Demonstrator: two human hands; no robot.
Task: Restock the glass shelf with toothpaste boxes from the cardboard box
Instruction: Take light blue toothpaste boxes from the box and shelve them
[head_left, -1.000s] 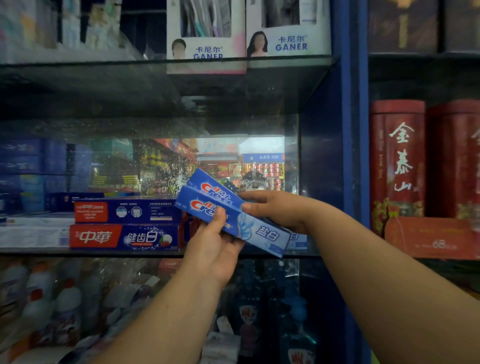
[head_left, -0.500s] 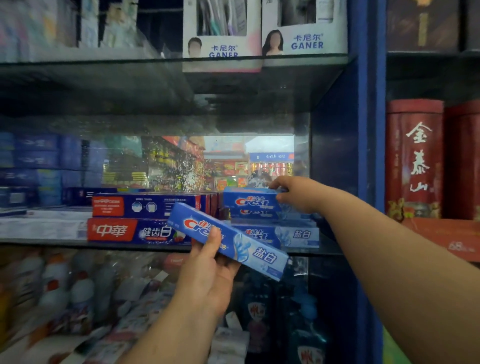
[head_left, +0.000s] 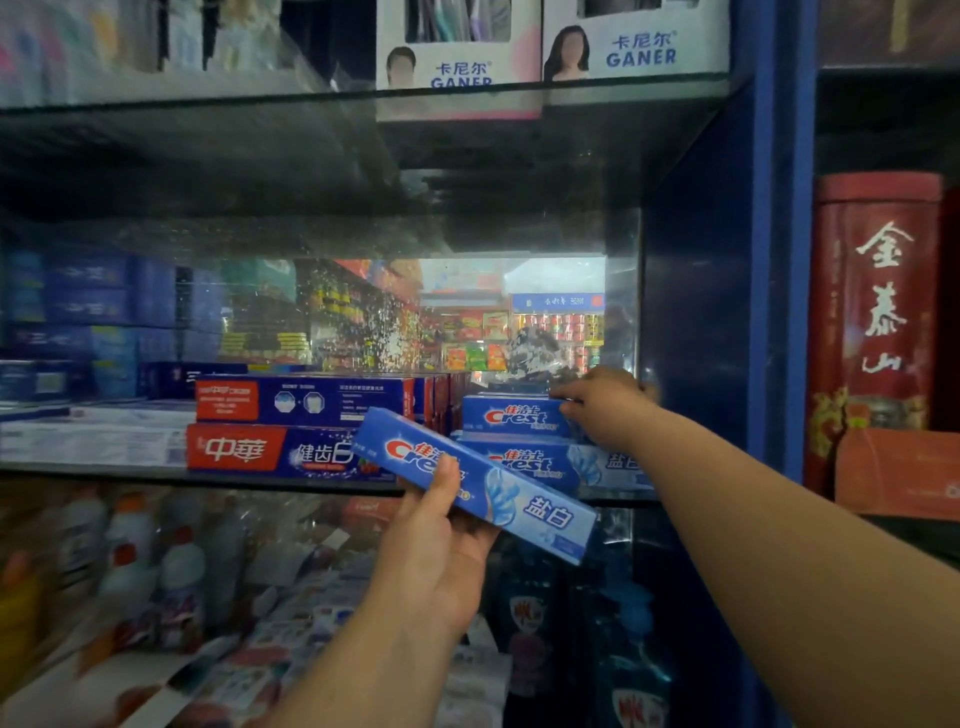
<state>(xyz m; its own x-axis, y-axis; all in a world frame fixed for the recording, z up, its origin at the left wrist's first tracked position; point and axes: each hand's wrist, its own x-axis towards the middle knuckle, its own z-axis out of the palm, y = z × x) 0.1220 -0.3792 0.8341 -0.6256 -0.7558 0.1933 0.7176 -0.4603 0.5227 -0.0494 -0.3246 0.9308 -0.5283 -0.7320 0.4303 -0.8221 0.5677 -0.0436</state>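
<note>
Toothpaste box (head_left: 483, 480) gripped in left hand (head_left: 441, 545); right hand (head_left: 605, 408) apparently grasps shelf's top box (head_left: 511, 413).

This is a small shop. Glass shelves (head_left: 311, 478) in a blue frame (head_left: 779, 260) carry stacked goods for sale. At centre, toothpaste boxes (head_left: 291, 426) lie in piles with their printed brand faces turned outward. At the top of the frame stand GANER display cartons (head_left: 636, 52). On the right are red tins (head_left: 878, 312) with Chinese characters, and at lower left, blurred bottles (head_left: 171, 571). The mirror (head_left: 467, 312) at the back of the shelf reflects more packed, colourful shelving across the room.
</note>
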